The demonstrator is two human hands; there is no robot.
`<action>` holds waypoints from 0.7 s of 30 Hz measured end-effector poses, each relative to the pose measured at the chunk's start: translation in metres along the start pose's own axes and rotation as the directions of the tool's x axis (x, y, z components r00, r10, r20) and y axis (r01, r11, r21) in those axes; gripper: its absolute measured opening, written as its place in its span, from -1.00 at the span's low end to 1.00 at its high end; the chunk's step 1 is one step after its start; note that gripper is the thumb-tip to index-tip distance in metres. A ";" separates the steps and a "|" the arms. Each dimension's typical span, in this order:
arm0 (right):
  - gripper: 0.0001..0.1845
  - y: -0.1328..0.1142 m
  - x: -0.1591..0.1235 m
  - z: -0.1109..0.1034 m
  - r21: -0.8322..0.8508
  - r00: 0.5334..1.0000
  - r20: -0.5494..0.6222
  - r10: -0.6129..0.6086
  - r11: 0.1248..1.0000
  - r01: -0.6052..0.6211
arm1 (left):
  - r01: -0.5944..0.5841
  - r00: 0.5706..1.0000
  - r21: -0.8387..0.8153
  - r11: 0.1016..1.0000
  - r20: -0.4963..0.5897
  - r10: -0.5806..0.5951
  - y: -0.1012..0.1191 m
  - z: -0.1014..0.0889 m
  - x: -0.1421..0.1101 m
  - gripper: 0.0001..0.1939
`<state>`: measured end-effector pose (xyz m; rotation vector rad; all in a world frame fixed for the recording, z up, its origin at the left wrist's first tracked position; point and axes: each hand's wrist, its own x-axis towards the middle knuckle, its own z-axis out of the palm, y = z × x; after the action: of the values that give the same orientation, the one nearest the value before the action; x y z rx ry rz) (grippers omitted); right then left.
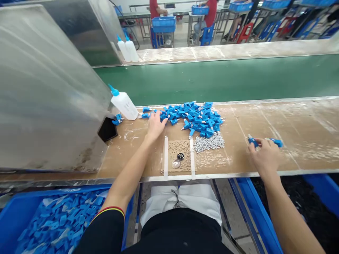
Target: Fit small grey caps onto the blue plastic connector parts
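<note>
My left hand [156,126] reaches over the left end of a heap of small blue plastic parts [201,120], thumb and fingers apart, its fingertips at a few loose pieces. Many parts in the heap show pale tips. On the right side of the bench, my right hand [266,155] is closed at a blue plastic part [253,141] near its thumb and forefinger. Another blue part [277,142] lies just beyond its other fingers. Small grey pieces [209,142] form a pile in front of the heap.
A white bottle with a blue nozzle [125,105] stands beside a metal housing [47,91]. A cardboard pad [174,148] bears a black round piece and a clear disc. Behind runs a green belt [212,79]. Blue bins [16,218] flank my lap. Co-workers sit farther back.
</note>
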<state>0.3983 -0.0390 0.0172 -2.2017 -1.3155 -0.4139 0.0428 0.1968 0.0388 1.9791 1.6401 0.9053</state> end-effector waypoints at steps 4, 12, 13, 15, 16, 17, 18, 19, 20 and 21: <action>-0.78 0.047 0.011 0.000 -0.099 0.999 0.003 0.041 0.994 -0.040 | -0.032 0.999 0.133 0.991 -0.015 0.034 -0.003 0.003 0.013 -0.94; -0.86 -0.041 -0.047 0.017 0.361 0.919 0.227 -0.321 0.905 0.226 | -0.210 0.950 0.272 0.939 0.284 0.130 -0.038 -0.073 -0.061 -0.87; -0.87 -0.050 -0.050 0.020 0.406 0.897 0.272 -0.348 0.887 0.220 | -0.221 0.933 0.286 0.933 0.341 0.116 -0.043 -0.081 -0.072 -0.88; -0.88 -0.061 -0.050 0.026 0.436 0.873 0.316 -0.372 0.874 0.215 | -0.223 0.900 0.274 0.936 0.427 0.089 -0.050 -0.091 -0.087 -0.90; -0.88 -0.063 -0.047 0.028 0.432 0.866 0.326 -0.380 0.874 0.221 | -0.212 0.889 0.257 0.943 0.452 0.076 -0.051 -0.093 -0.092 -0.90; -0.88 -0.065 -0.044 0.031 0.421 0.858 0.336 -0.389 0.877 0.233 | -0.192 0.885 0.245 0.950 0.461 0.061 -0.051 -0.093 -0.095 -0.88; -0.89 -0.066 -0.040 0.033 0.405 0.848 0.347 -0.400 0.880 0.250 | -0.170 0.890 0.245 0.955 0.454 0.041 -0.049 -0.092 -0.097 -0.86; -0.89 -0.067 -0.036 0.034 0.383 0.836 0.361 -0.414 0.883 0.272 | -0.147 0.900 0.263 0.953 0.436 0.018 -0.046 -0.089 -0.097 -0.83; -0.88 -0.068 -0.033 0.035 0.357 0.821 0.376 -0.429 0.885 0.299 | -0.129 0.911 0.299 0.946 0.413 -0.006 -0.042 -0.085 -0.098 -0.81; -0.87 -0.069 -0.030 0.036 0.325 0.805 0.393 -0.445 0.886 0.331 | -0.117 0.921 0.347 0.930 0.389 -0.030 -0.037 -0.081 -0.099 -0.81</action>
<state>0.3231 -0.0132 -0.0078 -1.8738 -1.9769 0.1415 -0.0499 0.1017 0.0493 2.2642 1.6129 0.1921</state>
